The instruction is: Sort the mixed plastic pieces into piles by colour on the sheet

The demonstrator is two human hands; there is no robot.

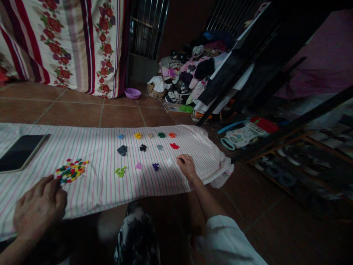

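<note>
My left hand (pixel 40 204) lies palm down at the near left of the striped cloth, fingers stretched out, beside a pile of mixed red, yellow, green and white small pieces (pixel 71 170). Closed fingers on my right hand (pixel 188 166) hover by the small white pile (pixel 169 161); a dark spot shows between them, too small to name. Sorted by colour, little piles stand in rows: dark grey pieces (pixel 122 150), black pieces (pixel 142 147), red pieces (pixel 174 146), lime green pieces (pixel 120 171), pink pieces (pixel 138 166) and purple pieces (pixel 156 166), among others.
A tablet (pixel 20 152) lies at the left of the striped cloth (pixel 96 191). Beyond it, a purple basin (pixel 132 93) stands on the tiled floor by a floral curtain (pixel 77 44). Heaped clothes (pixel 190 73) fill the back; a shelf rack (pixel 292 165) stands right.
</note>
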